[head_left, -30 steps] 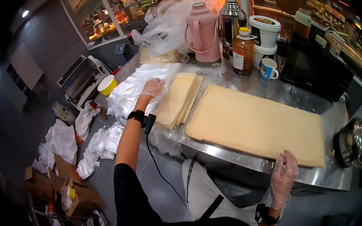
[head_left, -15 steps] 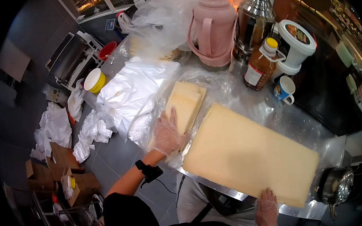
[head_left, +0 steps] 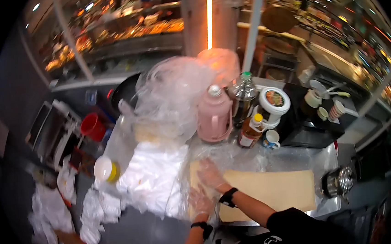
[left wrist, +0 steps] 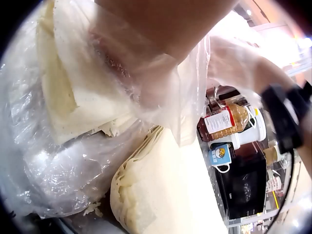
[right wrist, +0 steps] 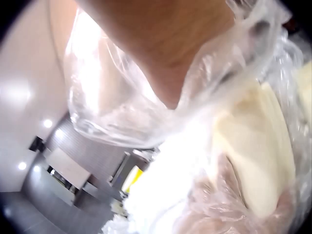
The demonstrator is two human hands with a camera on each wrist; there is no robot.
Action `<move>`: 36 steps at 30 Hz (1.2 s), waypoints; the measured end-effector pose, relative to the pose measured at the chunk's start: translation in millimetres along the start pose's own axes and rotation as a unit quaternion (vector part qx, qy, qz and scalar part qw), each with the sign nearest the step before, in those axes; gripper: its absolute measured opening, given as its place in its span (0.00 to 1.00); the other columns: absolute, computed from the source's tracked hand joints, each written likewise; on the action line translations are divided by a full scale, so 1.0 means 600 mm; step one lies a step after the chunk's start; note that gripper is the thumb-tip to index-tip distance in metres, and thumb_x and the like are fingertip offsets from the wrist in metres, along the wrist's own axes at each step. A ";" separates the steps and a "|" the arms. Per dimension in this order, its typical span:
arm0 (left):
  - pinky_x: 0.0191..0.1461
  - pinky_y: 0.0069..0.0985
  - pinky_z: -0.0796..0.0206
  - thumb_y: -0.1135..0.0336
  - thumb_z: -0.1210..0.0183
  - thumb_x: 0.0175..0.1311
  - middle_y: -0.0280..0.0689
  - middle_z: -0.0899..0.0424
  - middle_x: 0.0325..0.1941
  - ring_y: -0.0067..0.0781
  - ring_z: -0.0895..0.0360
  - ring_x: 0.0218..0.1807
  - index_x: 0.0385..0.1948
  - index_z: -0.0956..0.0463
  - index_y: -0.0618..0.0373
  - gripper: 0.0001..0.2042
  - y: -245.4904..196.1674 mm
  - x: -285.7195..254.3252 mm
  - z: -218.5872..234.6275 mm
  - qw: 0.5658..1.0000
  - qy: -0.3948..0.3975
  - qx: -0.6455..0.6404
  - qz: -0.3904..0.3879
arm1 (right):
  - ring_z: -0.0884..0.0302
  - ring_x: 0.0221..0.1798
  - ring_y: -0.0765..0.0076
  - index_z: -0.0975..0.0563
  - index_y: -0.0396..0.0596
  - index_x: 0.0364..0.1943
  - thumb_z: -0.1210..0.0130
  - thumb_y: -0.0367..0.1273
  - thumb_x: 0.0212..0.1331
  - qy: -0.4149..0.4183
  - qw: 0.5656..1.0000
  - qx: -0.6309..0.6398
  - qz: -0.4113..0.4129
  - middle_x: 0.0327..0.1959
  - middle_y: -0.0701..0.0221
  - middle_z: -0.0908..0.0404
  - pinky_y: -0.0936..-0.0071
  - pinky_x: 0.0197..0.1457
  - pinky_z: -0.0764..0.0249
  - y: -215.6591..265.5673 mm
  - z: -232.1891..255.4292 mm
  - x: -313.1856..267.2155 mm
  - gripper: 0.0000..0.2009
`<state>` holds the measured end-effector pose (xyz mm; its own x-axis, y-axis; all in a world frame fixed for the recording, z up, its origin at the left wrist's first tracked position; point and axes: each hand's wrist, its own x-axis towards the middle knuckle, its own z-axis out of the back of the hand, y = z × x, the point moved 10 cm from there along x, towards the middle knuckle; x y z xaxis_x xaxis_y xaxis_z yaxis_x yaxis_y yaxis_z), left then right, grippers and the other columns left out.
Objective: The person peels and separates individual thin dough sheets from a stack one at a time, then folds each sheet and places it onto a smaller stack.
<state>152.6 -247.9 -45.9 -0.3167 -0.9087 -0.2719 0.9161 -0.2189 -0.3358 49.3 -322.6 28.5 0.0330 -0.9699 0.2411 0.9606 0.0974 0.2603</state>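
Note:
A narrow stack of thin, pale-yellow sheets like tofu skin [right wrist: 258, 161] lies on clear plastic film on the counter. Both hands wear clear plastic gloves. My left hand [head_left: 201, 202] rests on the near part of this stack, fingers extended. Farther up the same stack lies my right hand [head_left: 211, 173], its fingers straight and its forearm crossing over the bigger stack. That wide, thick stack of similar sheets [head_left: 274, 189] sits just to the right. Layered, uneven edges of the narrow stack show in the left wrist view, where the glove covers much of the hand.
White plastic bags [head_left: 151, 178] lie left of the sheets, beside a yellow-and-white tub [head_left: 106, 169]. Behind stand a pink thermos [head_left: 213, 118], a brown bottle [head_left: 251, 131], a white bucket [head_left: 274, 104] and a mug [head_left: 271, 139]. A metal pot [head_left: 337, 182] is at right.
My right hand has left the wide stack's near edge and reached across to the narrow stack. My left hand, earlier on the white bags, has come onto the narrow stack. The head view has tilted up.

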 end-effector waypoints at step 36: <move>0.49 0.40 0.29 0.53 0.40 0.63 0.53 0.17 0.38 0.54 0.19 0.44 0.43 0.20 0.62 0.19 0.387 0.354 0.435 0.948 -0.158 -0.276 0.031 | 0.61 0.81 0.48 0.41 0.42 0.73 0.57 0.42 0.69 0.039 0.996 0.025 -0.070 0.78 0.63 0.47 0.46 0.81 0.66 0.002 -0.103 0.019 0.30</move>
